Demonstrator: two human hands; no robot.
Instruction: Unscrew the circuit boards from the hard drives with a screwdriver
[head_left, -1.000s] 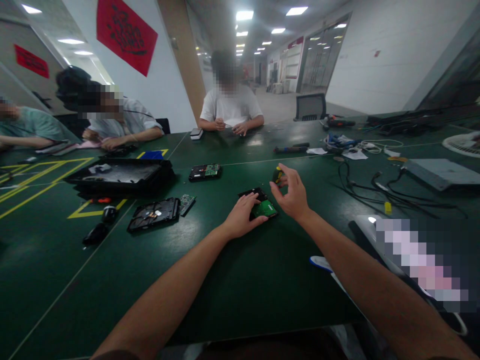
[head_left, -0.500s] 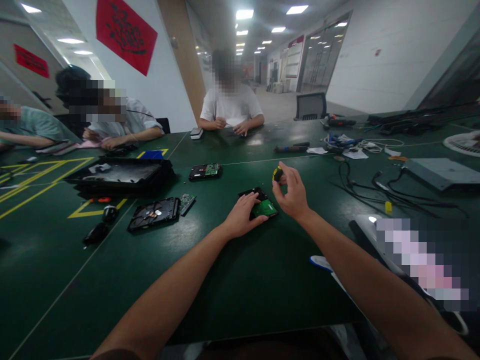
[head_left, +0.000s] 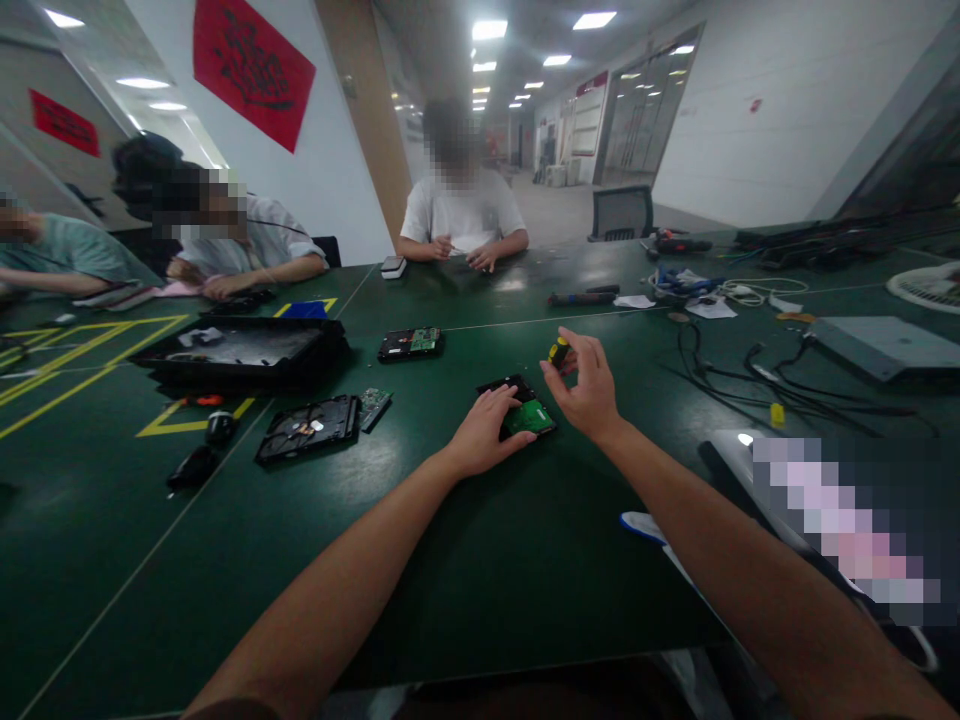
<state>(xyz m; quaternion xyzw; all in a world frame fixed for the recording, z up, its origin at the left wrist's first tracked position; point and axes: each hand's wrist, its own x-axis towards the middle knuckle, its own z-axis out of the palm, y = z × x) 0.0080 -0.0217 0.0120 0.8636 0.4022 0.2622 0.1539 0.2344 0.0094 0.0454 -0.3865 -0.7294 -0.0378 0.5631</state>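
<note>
A small hard drive (head_left: 534,415) with a green circuit board facing up lies on the dark green table (head_left: 465,560). My left hand (head_left: 484,432) rests flat on its left part and holds it down. My right hand (head_left: 586,388) hovers just right of and above the drive, fingers closed round a screwdriver with a black and yellow handle (head_left: 558,352). The tool's tip is hidden behind my fingers.
Another drive (head_left: 410,343), an opened drive (head_left: 307,427) with a loose board (head_left: 373,405), and a black tray (head_left: 240,352) lie to the left. Cables (head_left: 750,375) and a grey box (head_left: 877,345) sit to the right. Three people sit along the far and left sides.
My right hand has picked the screwdriver up off the table and closed on it above the drive. My left hand has stayed on the drive.
</note>
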